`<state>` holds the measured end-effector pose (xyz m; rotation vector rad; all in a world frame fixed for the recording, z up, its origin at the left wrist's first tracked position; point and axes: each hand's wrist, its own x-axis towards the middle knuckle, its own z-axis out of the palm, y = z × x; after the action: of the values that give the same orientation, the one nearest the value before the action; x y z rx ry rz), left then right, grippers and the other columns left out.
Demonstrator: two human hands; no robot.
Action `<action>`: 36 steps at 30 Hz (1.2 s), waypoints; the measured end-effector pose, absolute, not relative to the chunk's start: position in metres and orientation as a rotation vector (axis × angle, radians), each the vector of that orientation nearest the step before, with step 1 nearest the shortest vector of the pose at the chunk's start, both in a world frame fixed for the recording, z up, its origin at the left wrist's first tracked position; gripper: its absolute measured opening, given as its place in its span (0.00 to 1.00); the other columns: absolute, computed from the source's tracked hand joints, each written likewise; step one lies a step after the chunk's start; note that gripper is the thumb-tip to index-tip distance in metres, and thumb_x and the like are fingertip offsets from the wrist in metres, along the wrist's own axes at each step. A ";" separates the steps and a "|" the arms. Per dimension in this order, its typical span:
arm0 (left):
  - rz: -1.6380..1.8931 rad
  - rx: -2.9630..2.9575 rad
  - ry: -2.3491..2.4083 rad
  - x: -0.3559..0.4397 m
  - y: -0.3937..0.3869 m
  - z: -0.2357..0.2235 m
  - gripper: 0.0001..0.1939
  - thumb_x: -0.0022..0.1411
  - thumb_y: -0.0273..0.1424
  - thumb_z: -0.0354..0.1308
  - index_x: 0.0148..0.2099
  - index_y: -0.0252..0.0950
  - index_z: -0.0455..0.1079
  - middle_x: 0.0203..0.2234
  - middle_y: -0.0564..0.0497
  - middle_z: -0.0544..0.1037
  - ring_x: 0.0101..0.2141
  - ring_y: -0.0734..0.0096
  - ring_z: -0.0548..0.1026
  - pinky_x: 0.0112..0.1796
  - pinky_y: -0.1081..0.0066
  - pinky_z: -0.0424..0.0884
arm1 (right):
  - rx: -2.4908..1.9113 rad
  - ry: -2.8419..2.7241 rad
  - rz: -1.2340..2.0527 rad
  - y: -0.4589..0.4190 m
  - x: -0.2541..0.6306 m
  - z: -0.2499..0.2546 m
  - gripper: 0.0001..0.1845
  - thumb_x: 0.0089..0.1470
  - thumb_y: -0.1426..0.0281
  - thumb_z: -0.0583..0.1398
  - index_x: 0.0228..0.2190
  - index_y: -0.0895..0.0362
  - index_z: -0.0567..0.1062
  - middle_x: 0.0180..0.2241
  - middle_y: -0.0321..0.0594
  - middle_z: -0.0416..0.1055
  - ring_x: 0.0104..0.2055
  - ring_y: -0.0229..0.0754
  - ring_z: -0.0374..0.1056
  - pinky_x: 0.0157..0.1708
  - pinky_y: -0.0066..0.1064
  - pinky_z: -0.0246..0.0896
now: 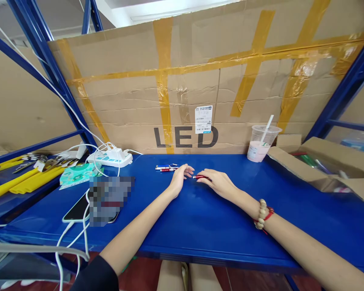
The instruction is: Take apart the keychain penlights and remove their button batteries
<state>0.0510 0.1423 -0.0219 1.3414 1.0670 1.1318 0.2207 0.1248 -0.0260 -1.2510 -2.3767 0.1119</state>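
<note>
My right hand (pixel 220 182) is closed on a short red pen (pixel 199 176), a slim, shiny barrel whose end points left out of the fingers. My left hand (pixel 179 180) is just across from it, fingers apart and slightly curled, with nothing seen in them. Behind and left of that hand, a blue pen (pixel 163 166) and another red pen (pixel 167 169) with metal parts lie side by side on the blue table (pixel 194 226). The left fingers partly cover their right ends.
To the right stand a cup with a straw (pixel 258 150) and an open cardboard box (pixel 318 182). At left are a power strip (pixel 111 157), a tissue pack (pixel 80 175), a phone (pixel 76 209) with cables and yellow tubes (pixel 33 182). A large taped cardboard sheet (pixel 124 109) closes the back.
</note>
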 end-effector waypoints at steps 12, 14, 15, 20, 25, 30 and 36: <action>1.185 1.378 1.097 0.054 0.137 -0.020 0.17 0.60 0.31 0.39 0.31 0.28 0.66 0.27 0.49 0.69 0.28 0.77 0.66 0.32 0.76 0.58 | -1.294 -2.338 0.002 0.123 0.219 -0.026 0.20 0.57 0.53 0.45 0.40 0.48 0.70 0.37 0.29 0.67 0.38 0.31 0.64 0.31 0.23 0.50; 1.188 1.400 1.100 0.055 0.136 -0.019 0.17 0.60 0.31 0.39 0.30 0.27 0.66 0.27 0.48 0.69 0.28 0.77 0.66 0.32 0.76 0.59 | -1.303 -2.311 0.008 0.122 0.219 -0.026 0.19 0.57 0.54 0.45 0.39 0.47 0.69 0.37 0.28 0.67 0.39 0.31 0.64 0.31 0.23 0.50; 1.189 1.411 1.101 0.055 0.136 -0.020 0.17 0.60 0.31 0.39 0.30 0.27 0.66 0.27 0.48 0.69 0.28 0.77 0.66 0.32 0.76 0.59 | -1.302 -2.303 0.018 0.122 0.219 -0.026 0.19 0.57 0.54 0.45 0.39 0.47 0.69 0.38 0.28 0.67 0.39 0.31 0.64 0.32 0.22 0.50; 1.196 1.427 1.104 0.057 0.134 -0.021 0.16 0.59 0.31 0.39 0.30 0.28 0.66 0.27 0.49 0.69 0.27 0.77 0.65 0.32 0.76 0.60 | -1.313 -2.307 0.060 0.119 0.216 -0.025 0.20 0.57 0.52 0.45 0.38 0.48 0.71 0.36 0.30 0.68 0.36 0.30 0.63 0.30 0.23 0.49; 1.251 1.412 1.152 0.058 0.131 -0.022 0.15 0.57 0.31 0.39 0.30 0.30 0.65 0.27 0.49 0.69 0.28 0.76 0.65 0.33 0.76 0.60 | -1.285 -2.314 0.111 0.118 0.216 -0.024 0.20 0.55 0.51 0.47 0.38 0.47 0.71 0.35 0.29 0.68 0.36 0.30 0.63 0.30 0.22 0.49; 1.193 1.280 1.117 0.059 0.131 -0.018 0.13 0.57 0.30 0.40 0.32 0.30 0.64 0.27 0.49 0.69 0.27 0.77 0.65 0.29 0.77 0.57 | -1.265 -2.277 0.151 0.121 0.219 -0.027 0.19 0.54 0.51 0.48 0.39 0.45 0.71 0.34 0.29 0.67 0.36 0.28 0.63 0.31 0.20 0.50; 1.166 1.180 1.032 0.059 0.133 -0.016 0.12 0.56 0.29 0.41 0.33 0.29 0.64 0.27 0.49 0.68 0.25 0.77 0.64 0.24 0.78 0.54 | -1.266 -2.244 0.072 0.124 0.221 -0.030 0.18 0.55 0.52 0.48 0.39 0.45 0.70 0.34 0.28 0.67 0.35 0.27 0.62 0.30 0.20 0.49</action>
<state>0.0588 0.1330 -0.0164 1.1796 1.0323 1.1662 0.2210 0.1241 -0.0305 -1.2663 -2.2438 0.0723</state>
